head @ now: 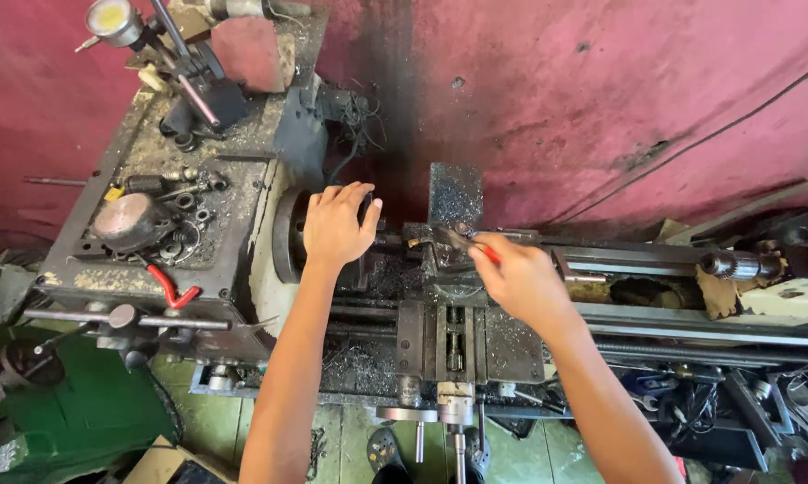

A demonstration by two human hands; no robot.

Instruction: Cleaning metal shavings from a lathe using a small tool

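We have our left hand (337, 224) spread flat on the lathe chuck (289, 235) and our right hand (520, 282) gripping a red-handled tool (475, 246) at the tool post (440, 242), the setup unfinished.

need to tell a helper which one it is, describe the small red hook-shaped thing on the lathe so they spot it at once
Start at the grimy grey metal lathe headstock left of the left hand. On its near top edge, below the round dull metal cap, lies a bent red hook-shaped piece, the only bright red thing among dark nuts.
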